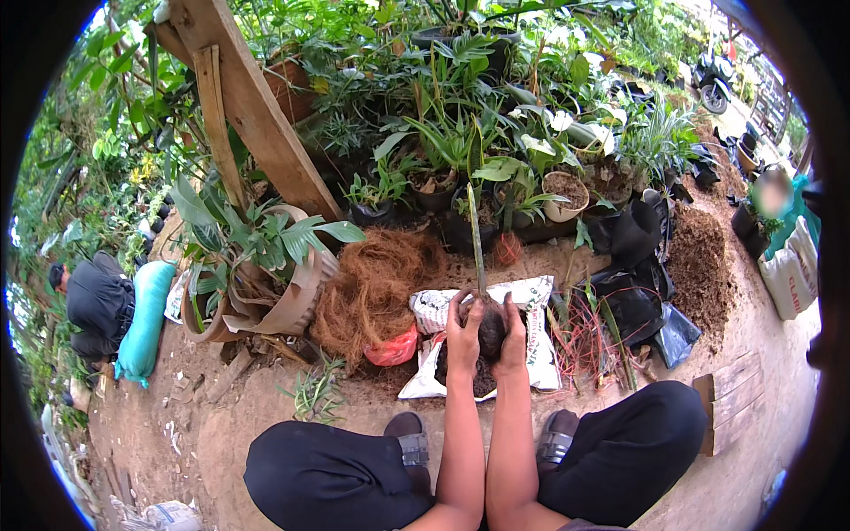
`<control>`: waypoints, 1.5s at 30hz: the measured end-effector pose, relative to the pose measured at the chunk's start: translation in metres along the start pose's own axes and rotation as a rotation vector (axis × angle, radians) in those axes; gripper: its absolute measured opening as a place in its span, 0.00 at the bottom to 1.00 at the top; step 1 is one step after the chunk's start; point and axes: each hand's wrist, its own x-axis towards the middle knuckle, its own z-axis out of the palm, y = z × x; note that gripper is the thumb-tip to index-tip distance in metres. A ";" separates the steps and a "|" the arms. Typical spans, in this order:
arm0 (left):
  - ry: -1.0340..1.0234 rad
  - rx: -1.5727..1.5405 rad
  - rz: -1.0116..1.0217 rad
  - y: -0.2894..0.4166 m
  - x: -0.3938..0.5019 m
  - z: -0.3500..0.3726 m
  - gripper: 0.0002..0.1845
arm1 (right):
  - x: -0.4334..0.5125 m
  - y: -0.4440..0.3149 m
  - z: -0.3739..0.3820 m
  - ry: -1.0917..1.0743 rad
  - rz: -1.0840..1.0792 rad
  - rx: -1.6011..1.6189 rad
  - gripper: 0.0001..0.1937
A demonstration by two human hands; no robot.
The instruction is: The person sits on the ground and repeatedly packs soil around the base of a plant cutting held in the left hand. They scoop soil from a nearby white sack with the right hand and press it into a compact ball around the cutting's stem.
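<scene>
Between my two palms sits a dark, rounded ball of soil point(491, 332). A single upright snake plant leaf point(477, 239) rises from its top. My left hand point(463, 335) cups the ball from the left, and my right hand point(511, 335) presses its right side. Both hands are over an opened white plastic sack point(541, 338) that lies on the ground and bears printed writing. Dark potting soil point(483, 381) shows in the sack's opening below my wrists. Brown coconut fibre point(378, 285) lies heaped to the left, beside a red plastic bag point(392, 348).
Red raffia strings point(588, 338) and black plastic grow bags point(631, 292) lie to the right, near a heap of brown growing medium point(697, 272). A wooden stool point(734, 398) stands by my right knee. Potted plants line the back. Another person point(99, 299) crouches far left behind a teal sack point(147, 318).
</scene>
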 end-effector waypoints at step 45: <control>-0.107 -0.424 -0.241 -0.001 -0.001 -0.017 0.22 | -0.011 0.002 0.014 0.067 -0.109 -0.223 0.11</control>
